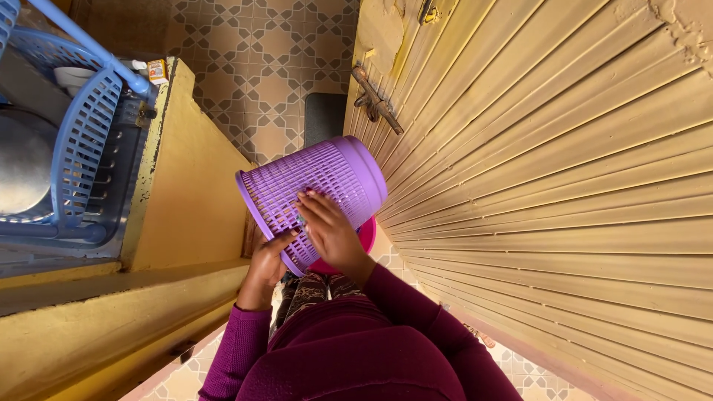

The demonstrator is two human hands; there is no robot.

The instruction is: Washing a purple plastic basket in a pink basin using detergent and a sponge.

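Fingers of the right hand point(330, 230) lay spread flat against the slatted wall of the purple plastic basket point(316, 197), while the left hand point(266, 263) pinched its open rim from about seven o'clock, thumb outside; the inner fingers could not be seen. Tilted, the basket hung in the air just beside the ribbed tan door point(557, 186) at three o'clock, with a pink plastic tub point(367, 236) touching or just beneath it. Only the left hand truly gripped, so the basket looked likely to swing or slip off the flat right palm and knock the door.
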